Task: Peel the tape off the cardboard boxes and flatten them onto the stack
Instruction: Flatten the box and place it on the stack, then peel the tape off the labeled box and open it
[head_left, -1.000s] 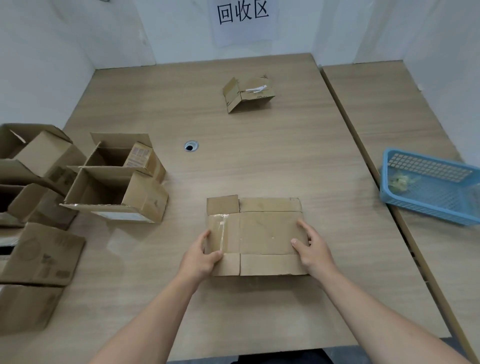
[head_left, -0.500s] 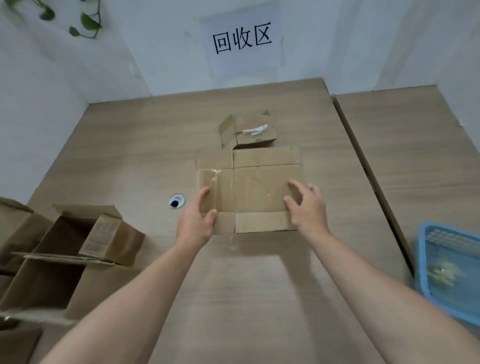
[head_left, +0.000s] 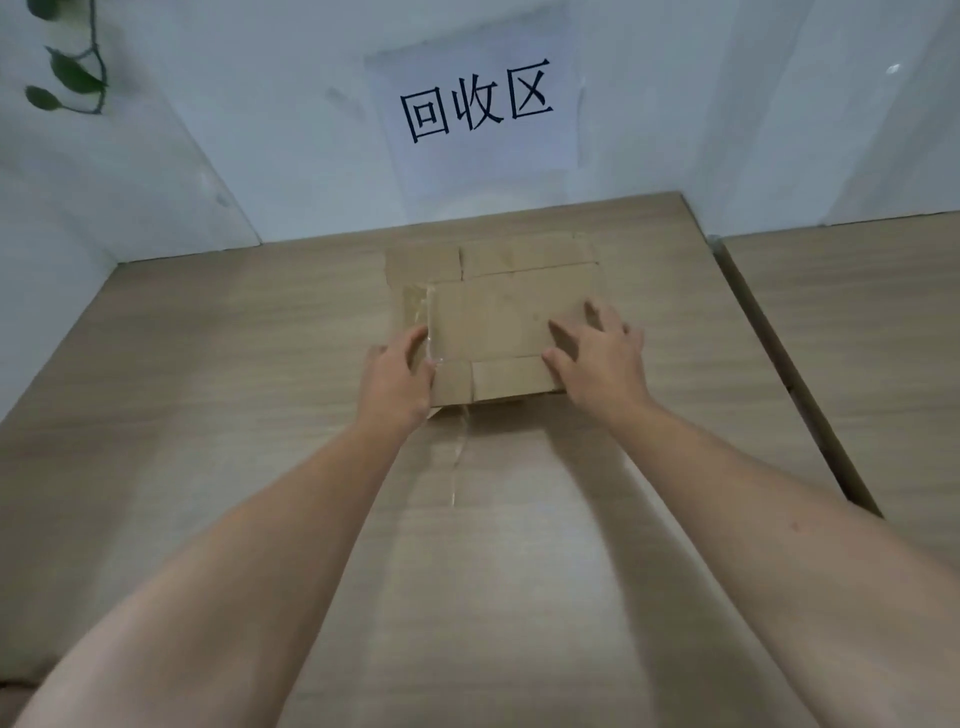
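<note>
From the head view, a white paper sign (head_left: 475, 106) on the wall beyond the fingertips reads 回收区 in large black characters. No print or label can be read on the cardboard.

The flattened brown cardboard box (head_left: 493, 317) lies on the far part of the light wooden table (head_left: 208, 389), close to the wall below the sign. Its short flaps are spread flat on the far and near sides. A strip of clear tape (head_left: 427, 325) runs across its left part, just beside the left thumb, and a loose strand trails toward the person from the near edge.

The left hand (head_left: 397, 382) grips the box's left edge, thumb curled over the top. The right hand (head_left: 597, 364) rests on the right part with fingers spread and fairly straight, holding nothing.

A green leafy vine (head_left: 67, 78) hangs far left of the left hand.
</note>
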